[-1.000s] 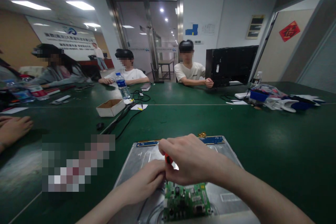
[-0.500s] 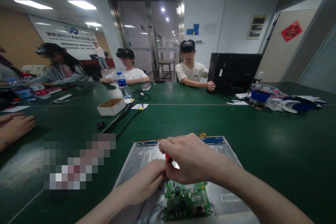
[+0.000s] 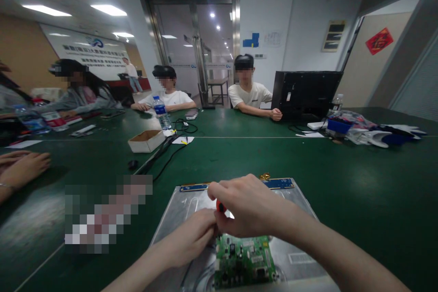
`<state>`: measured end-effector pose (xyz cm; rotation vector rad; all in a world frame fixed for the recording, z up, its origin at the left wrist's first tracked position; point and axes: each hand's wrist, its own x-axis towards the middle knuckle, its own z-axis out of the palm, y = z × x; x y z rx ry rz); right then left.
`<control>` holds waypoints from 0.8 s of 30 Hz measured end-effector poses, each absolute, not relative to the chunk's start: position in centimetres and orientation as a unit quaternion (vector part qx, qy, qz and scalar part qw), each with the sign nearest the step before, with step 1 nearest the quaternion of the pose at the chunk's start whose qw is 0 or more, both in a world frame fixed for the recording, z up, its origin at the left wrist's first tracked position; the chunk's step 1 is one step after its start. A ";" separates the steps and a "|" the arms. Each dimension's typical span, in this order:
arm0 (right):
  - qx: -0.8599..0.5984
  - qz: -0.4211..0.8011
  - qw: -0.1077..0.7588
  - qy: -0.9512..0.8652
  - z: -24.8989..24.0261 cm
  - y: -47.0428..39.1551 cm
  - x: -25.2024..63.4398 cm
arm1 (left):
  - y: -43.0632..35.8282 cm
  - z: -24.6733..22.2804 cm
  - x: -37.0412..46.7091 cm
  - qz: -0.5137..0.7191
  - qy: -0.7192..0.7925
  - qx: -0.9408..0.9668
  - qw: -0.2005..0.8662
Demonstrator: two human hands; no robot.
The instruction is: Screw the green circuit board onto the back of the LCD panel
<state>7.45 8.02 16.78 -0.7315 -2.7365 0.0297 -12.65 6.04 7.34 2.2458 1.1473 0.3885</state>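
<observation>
In front of me on the table lies a flat metal panel (image 3: 294,232), its back face up. A green circuit board (image 3: 243,258) is on the panel's near part, and a narrow blue circuit strip (image 3: 280,184) runs along its far edge. My right hand (image 3: 251,207) is closed around a screwdriver, of which only the orange and black handle end (image 3: 221,206) shows. Its tip is hidden. Close beside it, at the board's far left corner, my left hand (image 3: 195,232) has its fingers pressed together; their tips are covered by the right hand.
Left of the panel is a pixelated patch (image 3: 102,219), with another person's hand (image 3: 25,169) beyond it. A small open box (image 3: 146,141), black cables (image 3: 157,159) and a water bottle (image 3: 161,113) stand farther back. A black monitor (image 3: 308,96) and a plastic-bag pile (image 3: 362,130) are at right.
Both my hands keep almost the same pose over the panel, and the orange handle end appears slightly turned. The whole view has shifted a little.
</observation>
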 end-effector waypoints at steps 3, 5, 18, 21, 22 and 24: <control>-0.245 0.014 0.151 -0.957 16.9 8.0 7.6 | 5.9 7.6 -12.6 0.148 0.435 0.842 0.283; -0.248 0.009 0.150 -0.957 16.8 8.1 7.5 | 5.8 7.8 -12.6 0.150 0.444 0.837 0.282; -0.230 0.032 0.149 -0.961 16.9 8.2 7.6 | 5.9 7.8 -12.6 0.170 0.416 0.840 0.304; -0.254 0.013 0.144 -0.956 16.8 8.4 7.4 | 5.7 8.2 -12.5 0.166 0.427 0.838 0.296; -0.264 0.005 0.142 -0.954 16.8 8.4 7.4 | 5.6 8.2 -12.5 0.161 0.429 0.840 0.291; -0.276 -0.005 0.137 -0.951 16.8 8.3 7.3 | 5.7 8.2 -12.5 0.158 0.431 0.841 0.287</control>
